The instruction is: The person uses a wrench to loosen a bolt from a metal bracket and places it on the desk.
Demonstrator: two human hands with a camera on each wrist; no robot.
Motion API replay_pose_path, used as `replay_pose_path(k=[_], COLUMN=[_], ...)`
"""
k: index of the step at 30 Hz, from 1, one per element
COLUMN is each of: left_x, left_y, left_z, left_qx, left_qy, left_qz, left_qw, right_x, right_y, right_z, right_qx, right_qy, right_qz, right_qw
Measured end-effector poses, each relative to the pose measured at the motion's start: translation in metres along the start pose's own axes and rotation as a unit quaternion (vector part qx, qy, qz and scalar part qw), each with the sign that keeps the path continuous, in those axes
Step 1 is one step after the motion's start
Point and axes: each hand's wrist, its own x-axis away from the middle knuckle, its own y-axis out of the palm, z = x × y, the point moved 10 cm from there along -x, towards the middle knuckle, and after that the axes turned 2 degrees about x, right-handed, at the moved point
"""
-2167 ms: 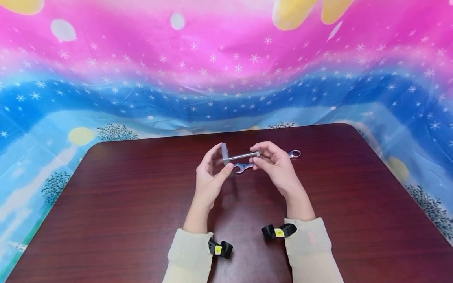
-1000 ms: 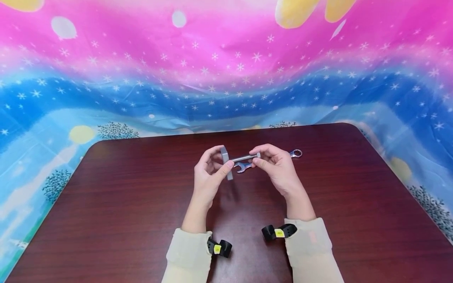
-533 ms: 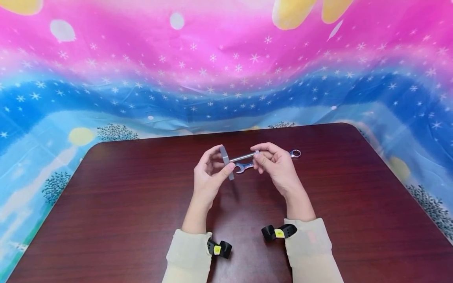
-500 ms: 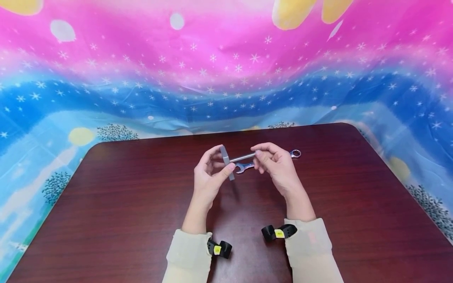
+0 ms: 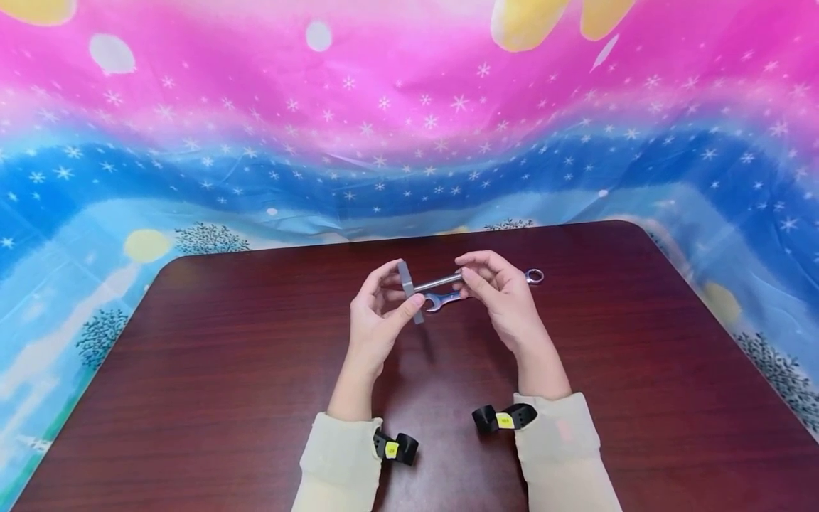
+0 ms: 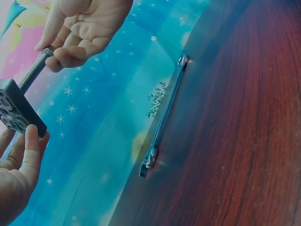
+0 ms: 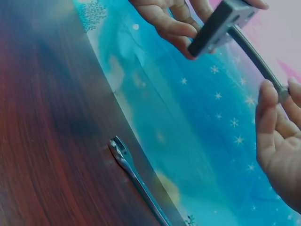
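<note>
My left hand [image 5: 377,313] holds a grey rectangular block [image 5: 404,277] upright between thumb and fingers, above the table. The left wrist view shows cut-out shapes in one face of the block [image 6: 21,110]. A long metal bolt [image 5: 438,281] stands out from the block toward my right hand [image 5: 505,291]. Thumb and fingertips of that hand pinch the bolt's head end, largely covering it in the head view. In the right wrist view the bolt [image 7: 256,56] meets the block's face near a hole. How far it goes in cannot be seen.
A combination wrench [image 5: 444,300] lies on the dark red-brown table [image 5: 256,355], behind and below the hands. Part of it is hidden by the right hand. A patterned cloth [image 5: 384,142] hangs behind the table's far edge. Black wrist cameras sit at both cuffs.
The block has turned, so its lower end shows below my left thumb. My right thumb and fingers have shifted round the bolt's head, which was visible earlier. The wrench has not moved.
</note>
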Motion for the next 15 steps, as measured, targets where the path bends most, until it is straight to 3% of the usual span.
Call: replay_pose_path(k=[7,15], left_x=[0.0010,0.0021], left_y=[-0.0016,-0.0034], left_z=[-0.0026,-0.0024], left_qx=[0.000,0.007], left_qy=[-0.004,-0.001], left_qz=[-0.003,0.013], left_qw=[1.0000,0.9999], right_x=[0.0027,0.0018], right_y=[0.0005,-0.0005], right_z=[0.0006,0.0058], right_qx=[0.018,-0.018], right_qy=[-0.009,-0.008], right_qz=[-0.042,-0.036], right_qw=[0.9989,0.9992])
